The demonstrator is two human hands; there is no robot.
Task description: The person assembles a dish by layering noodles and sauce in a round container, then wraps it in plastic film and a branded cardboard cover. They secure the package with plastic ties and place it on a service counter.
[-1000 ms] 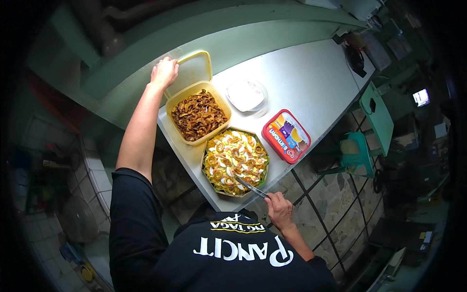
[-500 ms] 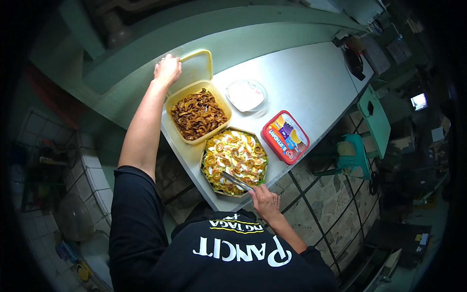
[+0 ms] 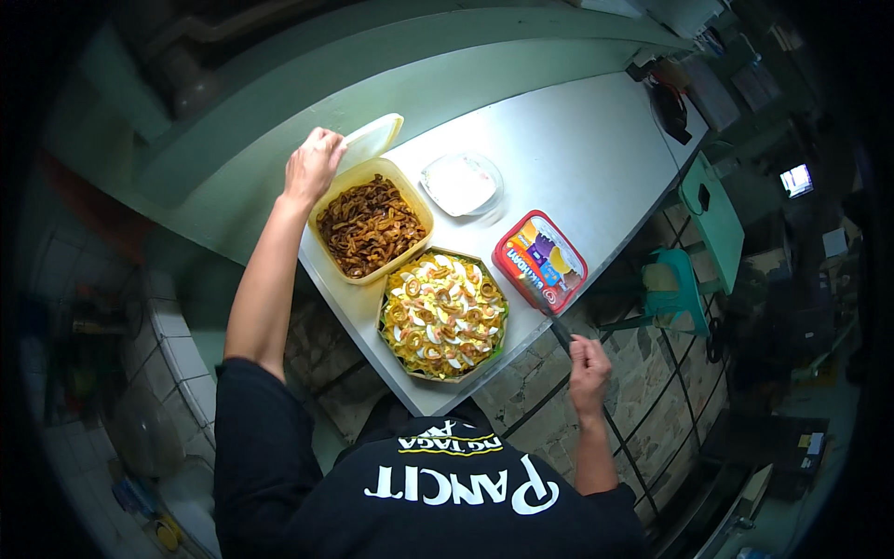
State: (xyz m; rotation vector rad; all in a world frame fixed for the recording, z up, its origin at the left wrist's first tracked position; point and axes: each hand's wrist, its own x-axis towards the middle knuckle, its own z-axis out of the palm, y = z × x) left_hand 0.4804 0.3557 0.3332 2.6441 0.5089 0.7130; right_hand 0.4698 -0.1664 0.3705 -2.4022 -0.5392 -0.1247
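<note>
The left hand reaches to the far left corner of the grey metal table, its fingers curled over the far rim of the yellow rectangular plastic tub of brown fried strips. Right beside that hand, the tub's pale yellow plastic lid sits tilted against the tub's far edge; whether the fingers pinch the lid itself or only the rim cannot be told from this view.

The right hand is off the near right edge of the table, closed in a fist around the handle of a slim dark utensil, whose tip points up toward the near corner of the red rectangular tub with a colourful printed lid. The kind of utensil is too small to make out.

Between the two hands, near the table's front edge, lies the round green-rimmed tray of yellow noodles topped with sliced boiled egg, touching the near side of the yellow tub. The red tub stands just right of the tray. Farther back, just beside the yellow tub's right corner, rests a round clear plastic container with white contents.

Beyond the table's right side stand a green stool and a green chair.
</note>
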